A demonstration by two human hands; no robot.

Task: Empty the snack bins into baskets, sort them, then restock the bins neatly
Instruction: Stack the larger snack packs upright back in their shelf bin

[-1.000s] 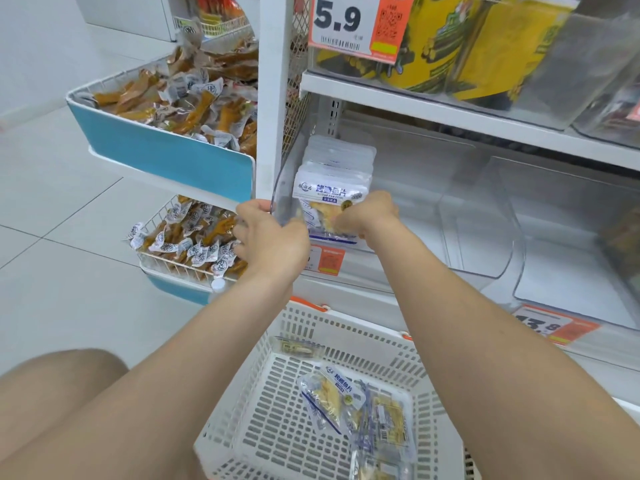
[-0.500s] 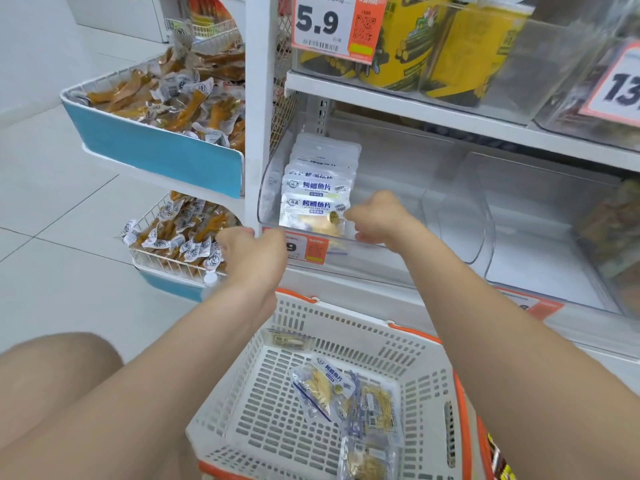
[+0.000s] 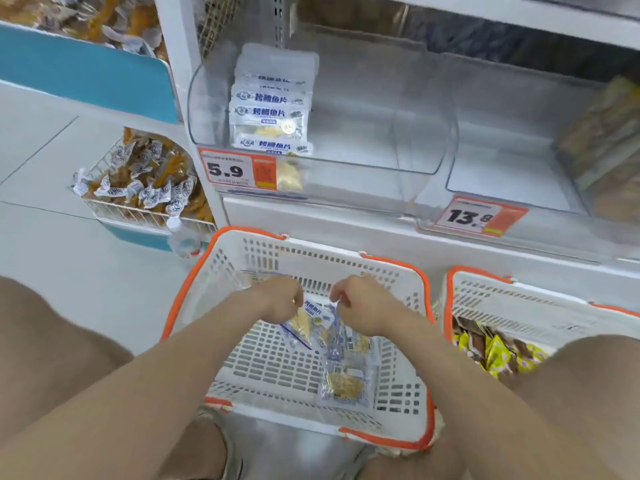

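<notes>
Several clear blue-printed snack packets (image 3: 343, 380) lie in a white orange-rimmed plastic basket (image 3: 325, 255). Left hand (image 3: 277, 299) and right hand (image 3: 362, 306) curl above; grasp unclear.

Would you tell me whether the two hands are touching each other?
Apart: the head view shows a packet visible between the left hand and right hand.

place: def a shop, snack aisle | 5.9 price tag (image 3: 227, 171) and 13.8 price tag (image 3: 471, 216) on clear shelf bins (image 3: 367, 140) | orange-rimmed shopping baskets (image 3: 249, 231) | wire rack (image 3: 138, 211) of wrapped snacks (image 3: 149, 188)
</notes>
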